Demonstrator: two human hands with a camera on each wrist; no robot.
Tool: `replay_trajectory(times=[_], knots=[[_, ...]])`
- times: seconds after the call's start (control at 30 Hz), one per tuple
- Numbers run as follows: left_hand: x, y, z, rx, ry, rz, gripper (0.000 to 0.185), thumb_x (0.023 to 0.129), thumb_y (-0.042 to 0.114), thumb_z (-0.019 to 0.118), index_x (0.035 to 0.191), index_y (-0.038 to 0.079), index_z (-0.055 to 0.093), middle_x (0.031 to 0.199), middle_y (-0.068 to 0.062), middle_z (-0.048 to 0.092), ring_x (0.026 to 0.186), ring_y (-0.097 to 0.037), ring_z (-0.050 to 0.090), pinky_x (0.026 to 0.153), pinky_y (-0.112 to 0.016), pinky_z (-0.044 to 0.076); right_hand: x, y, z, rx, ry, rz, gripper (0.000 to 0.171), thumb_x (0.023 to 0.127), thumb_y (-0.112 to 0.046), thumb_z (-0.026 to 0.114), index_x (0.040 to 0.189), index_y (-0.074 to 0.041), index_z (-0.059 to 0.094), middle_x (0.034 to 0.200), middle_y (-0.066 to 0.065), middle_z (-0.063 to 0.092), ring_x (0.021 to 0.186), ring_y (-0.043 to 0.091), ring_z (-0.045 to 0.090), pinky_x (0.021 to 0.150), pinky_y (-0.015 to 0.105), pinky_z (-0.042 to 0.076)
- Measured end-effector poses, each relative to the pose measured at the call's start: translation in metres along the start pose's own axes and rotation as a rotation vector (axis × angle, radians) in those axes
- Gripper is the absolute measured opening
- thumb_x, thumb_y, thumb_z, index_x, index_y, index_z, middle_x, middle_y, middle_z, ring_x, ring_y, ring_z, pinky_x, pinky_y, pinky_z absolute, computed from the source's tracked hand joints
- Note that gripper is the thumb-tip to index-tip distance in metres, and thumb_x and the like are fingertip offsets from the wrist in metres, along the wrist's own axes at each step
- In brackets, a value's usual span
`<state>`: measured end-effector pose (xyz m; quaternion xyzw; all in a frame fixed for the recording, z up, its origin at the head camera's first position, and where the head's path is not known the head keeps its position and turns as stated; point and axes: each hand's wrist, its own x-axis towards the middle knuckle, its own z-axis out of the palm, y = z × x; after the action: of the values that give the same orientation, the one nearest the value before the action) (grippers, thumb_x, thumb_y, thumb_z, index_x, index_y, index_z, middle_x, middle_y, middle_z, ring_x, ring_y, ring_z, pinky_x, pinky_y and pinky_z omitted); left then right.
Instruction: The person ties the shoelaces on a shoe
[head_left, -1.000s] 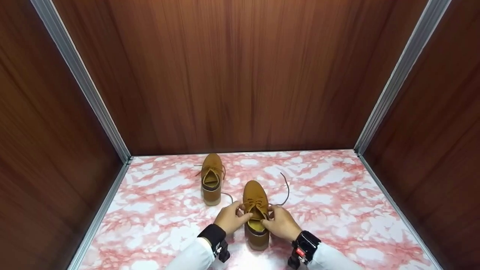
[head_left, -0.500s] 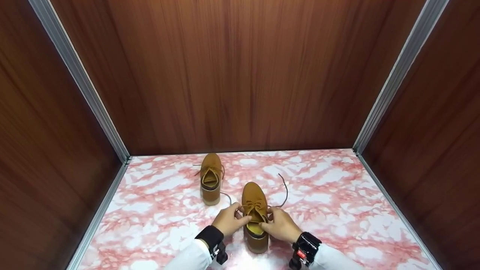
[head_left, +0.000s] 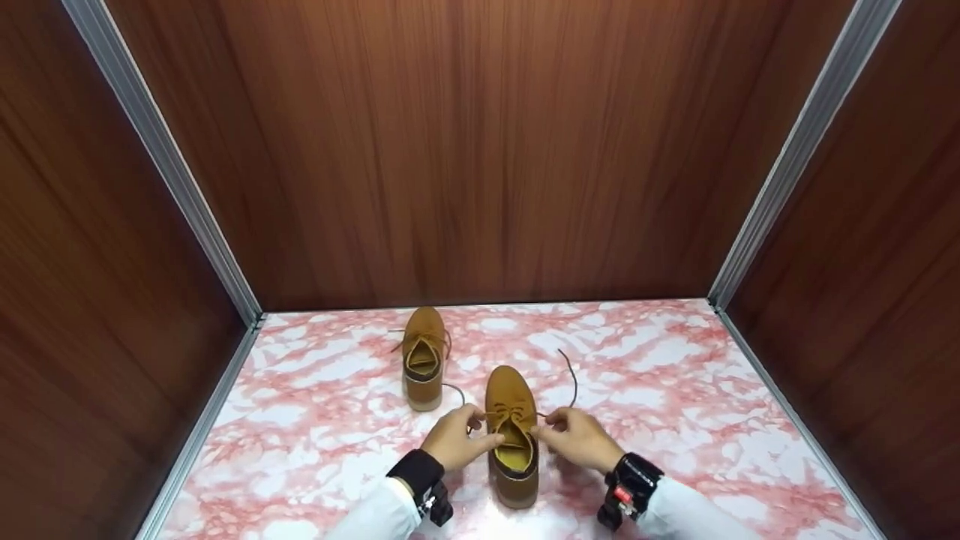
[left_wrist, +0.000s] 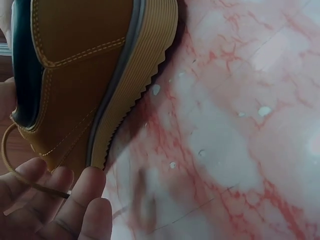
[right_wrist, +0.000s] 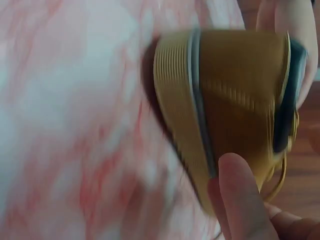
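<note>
A tan lace-up shoe (head_left: pixel 508 390) stands upright on the surface, toe pointing away, between my two hands. My left hand (head_left: pixel 456 440) is at its left side, thumb at the collar and fingers curled by the left shoelace end; in the left wrist view the shoelace (left_wrist: pixel 35 186) runs across the fingers. On the other side, my right hand (head_left: pixel 581 441) holds the right end of the shoelace (head_left: pixel 575 390) near the eyelets, thumb beside the collar. The right wrist view shows its fingers (right_wrist: pixel 240 185) along the shoe's side. The laces are threaded and crossed over the tongue.
A matching second shoe (head_left: pixel 424 352) stands farther back to the left, its laces hanging loose at both sides. The red-and-white marbled surface (head_left: pixel 675 420) is bounded by brown wood-grain panels (head_left: pixel 480 150) with grey metal edging (head_left: pixel 795 142).
My right hand has shifted slightly right, its thumb drawing away from the shoe opening. The left hand stays nearly in place. The nearer shoe sits slightly closer to me.
</note>
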<state>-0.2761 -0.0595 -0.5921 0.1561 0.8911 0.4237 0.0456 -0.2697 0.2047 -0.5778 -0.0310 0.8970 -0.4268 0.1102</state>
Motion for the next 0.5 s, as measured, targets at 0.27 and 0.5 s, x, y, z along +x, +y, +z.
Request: replay_trajectory(times=[0.27,0.5], knots=[[0.003,-0.008,-0.003,-0.021,0.107,-0.054,0.053,0.098,0.052,0.067,0.113,0.002,0.061,0.106,-0.014,0.066,0.095,-0.026,0.063,0.085,-0.039,0.05,0.028,0.019,-0.032,-0.021,0.113,0.098,0.033,0.097,-0.042,0.07,0.098,-0.009,0.068,0.088,0.011,0.073,0.074,0.023,0.068,0.067,0.032,0.056],[0.004,-0.014,-0.003,-0.009,0.126,-0.161,0.04,0.103,0.047,0.059,0.083,0.012,0.056,0.07,0.003,0.053,0.064,-0.014,0.052,0.063,-0.029,0.042,0.05,0.03,-0.043,-0.053,0.143,0.145,0.033,0.098,-0.039,0.068,0.09,-0.007,0.063,0.073,0.015,0.073,0.06,0.03,0.074,0.057,0.037,0.06]])
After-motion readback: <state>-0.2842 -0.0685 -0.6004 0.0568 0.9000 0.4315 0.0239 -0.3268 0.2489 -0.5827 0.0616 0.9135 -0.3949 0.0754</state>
